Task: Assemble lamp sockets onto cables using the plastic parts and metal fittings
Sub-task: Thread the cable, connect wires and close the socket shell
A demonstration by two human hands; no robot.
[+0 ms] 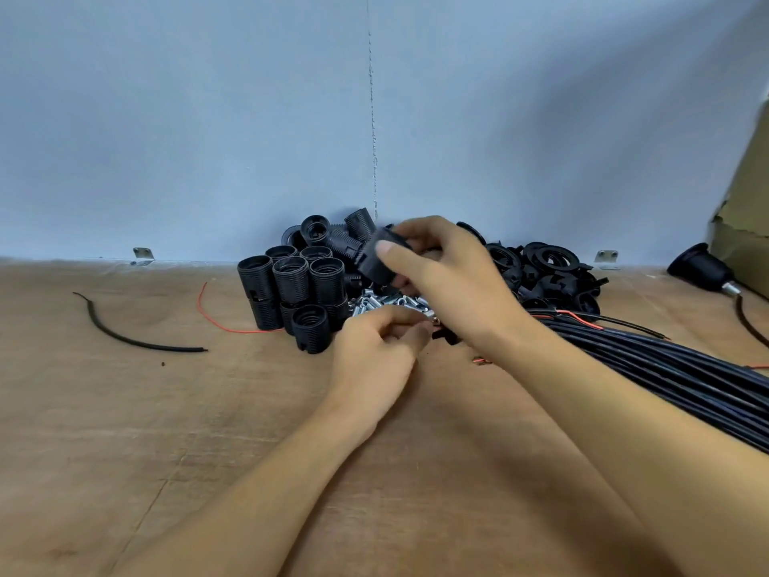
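The right hand (pixel 449 276) is raised over the middle of the tabletop (pixel 208 431), its grip clamped on a black plastic socket part (pixel 370 268), thumb across the front and fingers curled behind. Just below and nearer the person, the left hand (pixel 374 356) rests low with fingers curled toward the thumb at the edge of a heap of small metal fittings (pixel 391 302); whether its grip is closed on one of them I cannot tell, since the fingertips are blurred. Left of the fittings stands a cluster of threaded black socket shells (pixel 291 281), most upright, some lying on top. Behind the right hand lies a pile of black rings (pixel 545 264). A thick bundle of black cables (pixel 666 368) runs from under the right wrist to the right edge. Far left lie a short black cable piece (pixel 120 333) and a thin red wire (pixel 208 316)
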